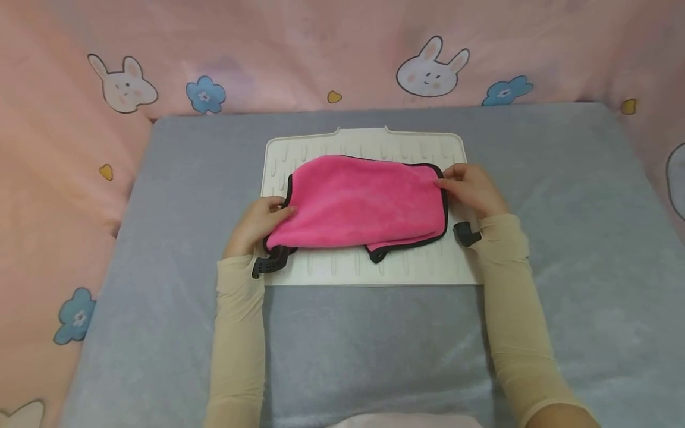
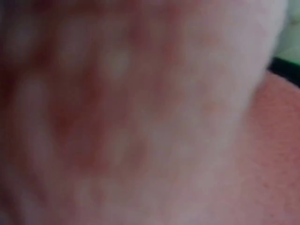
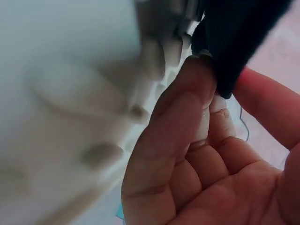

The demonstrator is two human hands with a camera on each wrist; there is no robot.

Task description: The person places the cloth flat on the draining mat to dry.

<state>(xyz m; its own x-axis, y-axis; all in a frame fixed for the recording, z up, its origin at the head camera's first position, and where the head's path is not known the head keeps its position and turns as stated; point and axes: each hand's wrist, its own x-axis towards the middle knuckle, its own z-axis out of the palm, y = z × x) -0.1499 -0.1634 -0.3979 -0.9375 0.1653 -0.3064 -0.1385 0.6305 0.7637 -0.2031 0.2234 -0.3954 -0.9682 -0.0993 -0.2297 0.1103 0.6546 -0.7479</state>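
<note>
Your two hands, the left hand (image 1: 257, 224) and right hand (image 1: 475, 187), each pinch an end of the one folded pink cloth (image 1: 358, 202), fingers closed against thumb. It lies over one white tray (image 1: 321, 267); uneven pulling could skew its layers or drag the tray across the one grey counter (image 1: 369, 345). Beyond, two whole rabbit faces mark the pink fabric (image 1: 299, 53).

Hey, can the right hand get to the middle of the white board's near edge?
Likely yes: the white board lies bare there, but the right hand pinches the pink cloth and would probably need to let go first.
</note>
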